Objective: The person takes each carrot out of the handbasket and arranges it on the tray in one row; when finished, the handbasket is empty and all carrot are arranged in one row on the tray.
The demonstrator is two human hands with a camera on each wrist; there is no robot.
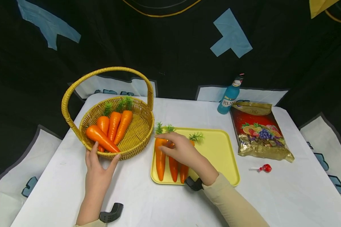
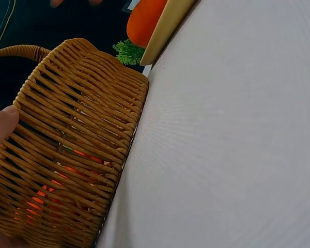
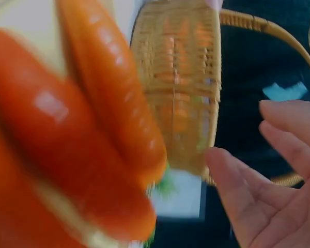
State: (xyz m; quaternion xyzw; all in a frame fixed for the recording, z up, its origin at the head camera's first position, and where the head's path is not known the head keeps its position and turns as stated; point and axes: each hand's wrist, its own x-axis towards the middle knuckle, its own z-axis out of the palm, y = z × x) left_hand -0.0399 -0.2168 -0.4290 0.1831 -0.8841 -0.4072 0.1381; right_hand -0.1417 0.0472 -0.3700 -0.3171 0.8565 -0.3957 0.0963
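A yellow wicker basket point(image 1: 136, 148) with a tall handle stands at the left, several orange carrots point(image 1: 120, 127) with green tops inside it. My left hand point(image 1: 98, 175) holds its near rim, thumb and fingers spread apart; the left wrist view shows the thumb point(image 2: 2, 126) on the rim. Three carrots point(image 1: 160, 160) lie side by side on a yellow tray point(image 1: 216, 157), tops pointing away. Above them hovers my right hand point(image 1: 184, 151), holding nothing. In the right wrist view its fingers are apart, beside the carrots point(image 3: 113, 88), which are blurred.
Right of the tray lies a red and gold bag point(image 1: 262, 132) with fruit pictures. A blue bottle point(image 1: 229, 96) stands behind it, and a red lollipop point(image 1: 265, 168) lies in front. White cloth covers the table point(image 1: 142, 201); a black curtain point(image 1: 173, 56) hangs behind.
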